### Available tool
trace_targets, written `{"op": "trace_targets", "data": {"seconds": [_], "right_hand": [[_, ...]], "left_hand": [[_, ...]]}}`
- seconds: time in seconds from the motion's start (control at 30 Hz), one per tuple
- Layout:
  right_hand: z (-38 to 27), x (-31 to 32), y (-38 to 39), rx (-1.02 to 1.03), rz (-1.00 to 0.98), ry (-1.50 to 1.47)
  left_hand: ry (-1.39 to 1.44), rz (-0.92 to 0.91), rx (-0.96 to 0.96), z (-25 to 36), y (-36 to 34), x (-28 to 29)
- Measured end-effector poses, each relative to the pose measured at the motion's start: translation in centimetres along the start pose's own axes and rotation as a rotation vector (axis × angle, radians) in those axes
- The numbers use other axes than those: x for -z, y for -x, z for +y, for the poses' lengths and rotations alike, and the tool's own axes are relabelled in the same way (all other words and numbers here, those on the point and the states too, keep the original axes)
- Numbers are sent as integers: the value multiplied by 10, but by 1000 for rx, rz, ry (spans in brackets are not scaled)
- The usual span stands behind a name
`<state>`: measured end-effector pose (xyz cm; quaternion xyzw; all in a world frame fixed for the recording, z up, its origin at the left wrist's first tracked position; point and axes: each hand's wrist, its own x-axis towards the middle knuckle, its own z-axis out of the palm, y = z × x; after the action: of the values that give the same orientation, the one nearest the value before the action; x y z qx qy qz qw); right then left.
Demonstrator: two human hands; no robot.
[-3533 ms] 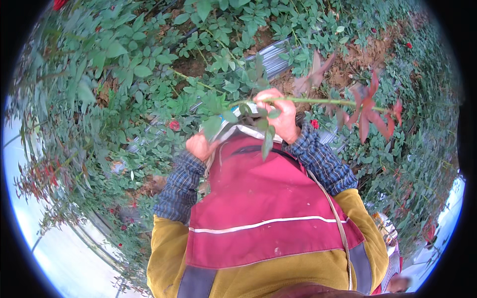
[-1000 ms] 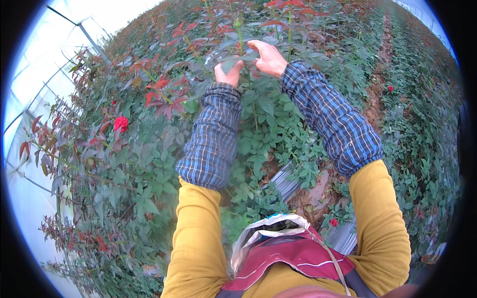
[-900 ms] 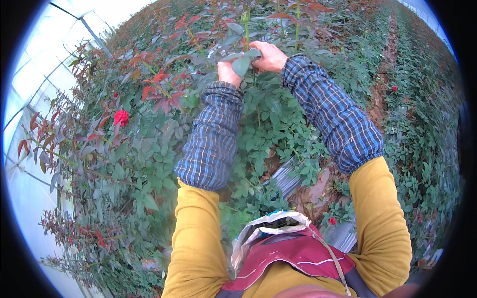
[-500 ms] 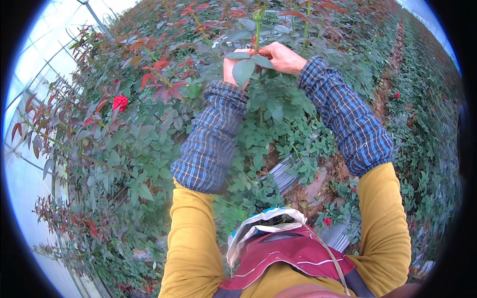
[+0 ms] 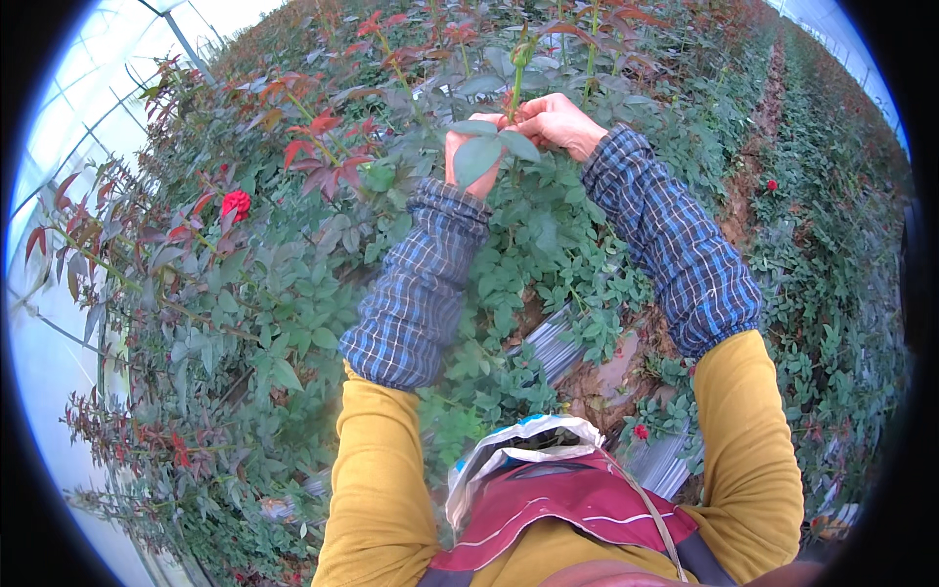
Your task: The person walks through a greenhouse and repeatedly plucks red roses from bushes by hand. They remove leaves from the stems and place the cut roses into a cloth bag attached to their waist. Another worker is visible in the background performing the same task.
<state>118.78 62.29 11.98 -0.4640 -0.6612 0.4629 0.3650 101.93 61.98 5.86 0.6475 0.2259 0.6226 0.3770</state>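
Observation:
A rose stem [image 5: 514, 98] with a closed green bud [image 5: 523, 51] at its tip stands upright between my hands at the top middle. My left hand [image 5: 468, 164] is closed on the stem just below the bud, its fingers partly covered by large green leaves [image 5: 477, 158]. From the other side, my right hand [image 5: 561, 123] pinches at the same spot, thumb and fingertips together against the stem. Whether a small shoot or leaf is also between those fingertips cannot be made out.
Dense rose bushes [image 5: 293, 284] surround me, some with reddish young leaves. A red rose [image 5: 236, 204] blooms at the left. A white-rimmed open bag [image 5: 528, 430] hangs at my waist over a maroon apron [image 5: 567, 504]. A soil path [image 5: 758, 147] runs at the right.
Both hands have come slightly lower with the stem between them. The bud leans a little further right, and the leaves near my left hand have shifted down.

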Motion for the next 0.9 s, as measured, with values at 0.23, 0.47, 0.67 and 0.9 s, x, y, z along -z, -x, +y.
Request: {"op": "trace_targets", "data": {"seconds": [0.23,0.47,0.67,0.9], "right_hand": [[-16,-5,39,387,238,-49],[-25,-9,41,384,357,305],[-5,-3,29,391,223,-26],[3,-2,23,286,141,-606]], "left_hand": [[-144,3,-2,14,-2,-3],[-202,24,37,13,-4,-22],[-267,18,34,12,-7,-24],[-240,34,41,5,-11,-24]]}}
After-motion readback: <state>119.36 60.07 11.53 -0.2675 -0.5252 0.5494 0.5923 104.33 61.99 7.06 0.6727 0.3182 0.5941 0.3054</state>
